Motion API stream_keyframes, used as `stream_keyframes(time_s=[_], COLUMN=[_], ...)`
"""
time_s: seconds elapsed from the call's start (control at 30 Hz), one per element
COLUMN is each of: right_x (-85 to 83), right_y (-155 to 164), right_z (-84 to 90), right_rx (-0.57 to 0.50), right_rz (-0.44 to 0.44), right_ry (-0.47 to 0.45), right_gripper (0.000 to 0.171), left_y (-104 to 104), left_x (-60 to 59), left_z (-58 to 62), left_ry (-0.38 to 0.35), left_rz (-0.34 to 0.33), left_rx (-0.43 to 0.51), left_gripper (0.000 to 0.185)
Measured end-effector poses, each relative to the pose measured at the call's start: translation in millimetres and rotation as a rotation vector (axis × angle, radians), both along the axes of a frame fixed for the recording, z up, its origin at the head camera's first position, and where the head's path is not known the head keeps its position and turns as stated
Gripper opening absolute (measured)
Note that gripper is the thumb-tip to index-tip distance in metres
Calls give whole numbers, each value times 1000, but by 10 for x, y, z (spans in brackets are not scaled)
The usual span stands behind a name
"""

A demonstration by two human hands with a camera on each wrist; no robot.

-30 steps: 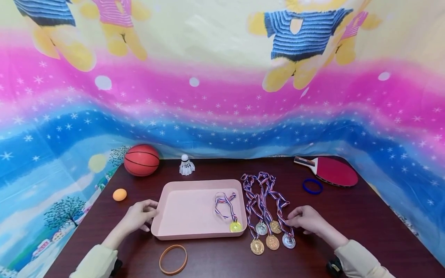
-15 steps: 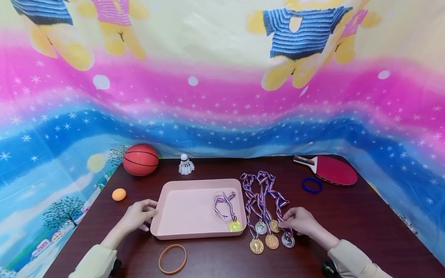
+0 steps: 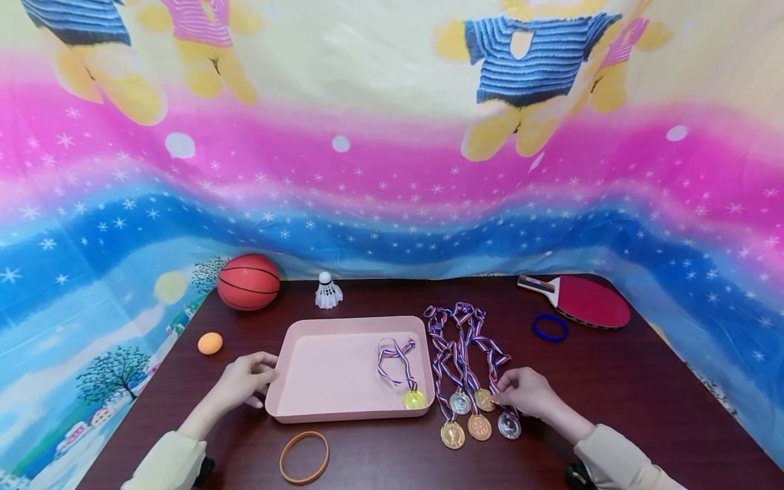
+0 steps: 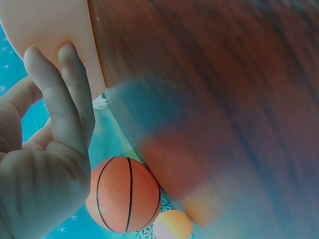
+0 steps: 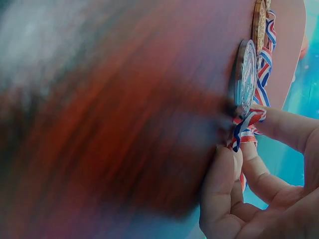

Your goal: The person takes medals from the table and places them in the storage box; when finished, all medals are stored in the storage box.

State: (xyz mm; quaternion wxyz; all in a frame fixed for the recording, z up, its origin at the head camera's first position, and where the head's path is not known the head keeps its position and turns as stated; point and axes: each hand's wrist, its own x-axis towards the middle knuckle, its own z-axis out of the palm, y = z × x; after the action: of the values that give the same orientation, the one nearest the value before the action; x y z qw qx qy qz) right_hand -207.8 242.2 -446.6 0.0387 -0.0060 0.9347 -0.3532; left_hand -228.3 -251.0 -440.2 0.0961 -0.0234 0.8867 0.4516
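1. Orange ball (image 3: 210, 343): small, on the dark table (image 3: 612, 381), near its left edge.
2. Basketball (image 3: 248, 282): at the back left corner, against the printed backdrop.
3. Left hand (image 3: 243, 380): fingers loosely bent, fingertips against the left rim of the tray; it grips nothing else. The left wrist view shows the fingers (image 4: 75, 94) laid on the tray's wall.
4. Orange band (image 3: 304, 456): flat on the table, in front of the tray.
5. Shuttlecock (image 3: 328, 292): upright, behind the tray.
6. Pink tray (image 3: 318, 381): middle of the table, holding one gold medal (image 3: 414, 399) with its striped ribbon in the near right corner.
7. Medals (image 3: 471, 408): five laid just right of the tray, ribbons stretched toward the back; two gold, two bronze-toned, one silver.
8. Silver medal (image 3: 509, 426): rightmost of the row, lying on the table.
9. Right hand (image 3: 528, 393): fingers curled, pinching the ribbon just above the silver medal; the right wrist view shows fingertips (image 5: 227, 164) closed on the striped ribbon (image 5: 245, 127).
10. Blue ring (image 3: 550, 327): flat, right of the ribbons.
11. Red paddle (image 3: 582, 301): back right, handle pointing left.
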Motion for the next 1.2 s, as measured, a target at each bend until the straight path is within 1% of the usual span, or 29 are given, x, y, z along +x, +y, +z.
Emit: stream_keyframes(time_s=[0.13, 0.23, 0.3, 0.4, 0.57, 0.67, 0.8, 0.9, 1.03, 1.2], right_x=[4, 2, 1, -2, -21, -35, -37, -32, -23, -15], right_y=[7, 10, 23, 63, 168, 231, 282, 299, 315, 325], right_z=[-1, 4, 10, 24, 30, 26, 31, 38, 39, 34], right_rx=[26, 7, -27, -107, -279, -356, -419, -462, -510, -532], right_rz=[23, 24, 26, 49, 141, 174, 166, 166, 192, 194], right_ry=[27, 18, -8, -51, -146, -215, -297, -342, -373, -395], right_gripper=[13, 12, 12, 10, 13, 14, 14, 17, 21, 20], left_y=[1, 2, 0, -2, 7, 8, 6, 10, 19, 20], left_x=[4, 6, 5, 5, 14, 15, 7, 10, 18, 19], left_z=[-5, -6, -4, 0, 4, 6, 11, 15, 22, 35], left_ry=[5, 5, 5, 3, -5, -7, -5, -10, -21, -21], left_rz=[0, 1, 1, -2, 0, -2, -7, -5, 3, -8], left_rx=[4, 3, 2, 0, 2, 4, 6, 7, 8, 6], left_gripper=[36, 36, 36, 36, 36, 36, 37, 37, 37, 37])
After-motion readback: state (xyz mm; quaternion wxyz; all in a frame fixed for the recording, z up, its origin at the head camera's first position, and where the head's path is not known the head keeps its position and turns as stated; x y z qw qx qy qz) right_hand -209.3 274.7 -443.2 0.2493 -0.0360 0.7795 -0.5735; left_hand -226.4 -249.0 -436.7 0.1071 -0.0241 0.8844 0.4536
